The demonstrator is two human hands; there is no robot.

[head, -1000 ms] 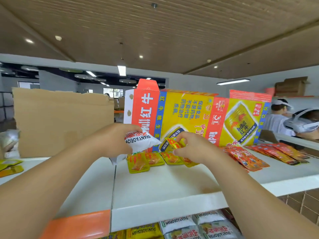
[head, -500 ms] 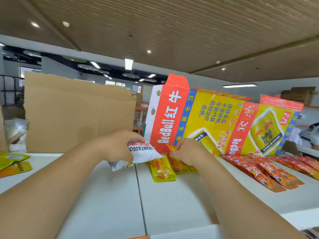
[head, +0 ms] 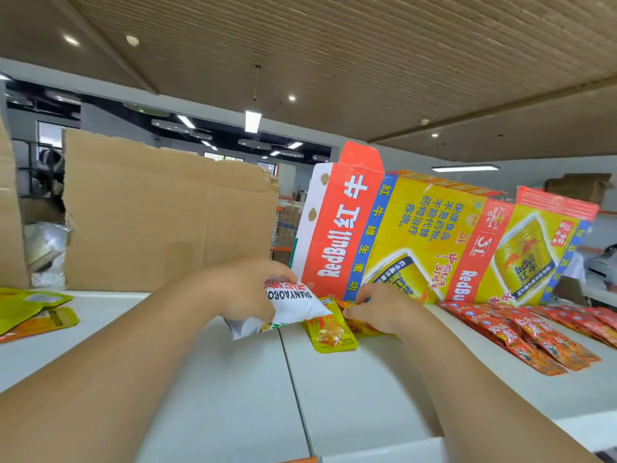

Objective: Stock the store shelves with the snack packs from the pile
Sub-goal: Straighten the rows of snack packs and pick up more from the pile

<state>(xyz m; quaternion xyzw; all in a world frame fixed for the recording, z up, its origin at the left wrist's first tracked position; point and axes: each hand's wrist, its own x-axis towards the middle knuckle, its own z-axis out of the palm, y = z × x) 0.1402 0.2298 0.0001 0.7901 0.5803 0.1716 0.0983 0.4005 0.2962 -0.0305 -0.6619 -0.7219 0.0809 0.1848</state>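
**One white crinkled plastic snack bag (head: 295,307) gripped above the flat white shelf top (head: 367,396)**

The bag is puffy and creased, with bold black lettering and a red-and-green print at its ends. The left hand (head: 245,290) holds it from above, fingers curled over the upper edge and thumb under, so that it hangs tilted with its lower corner just off the shelf top.

Just right of the bag's pointed corner lies a short row of small glossy yellow sachets (head: 334,334), flat rectangles with an orange food picture. The nearest lies in the open between the two hands. The right hand (head: 379,310) sits low on the rest of the row, fingers bent tight and pinching the edge of one sachet against the thumb.

Behind both hands a flattened red, yellow and blue printed drinks carton (head: 417,235) stands on edge, leaning. Left of it stands a sheet of plain brown corrugated cardboard (head: 167,222) with a torn upper edge.

Further right, overlapping long red foil sachets (head: 527,339) fan across the shelf top. At far left lie shiny yellow-green pouches (head: 28,304), well apart from the hands.
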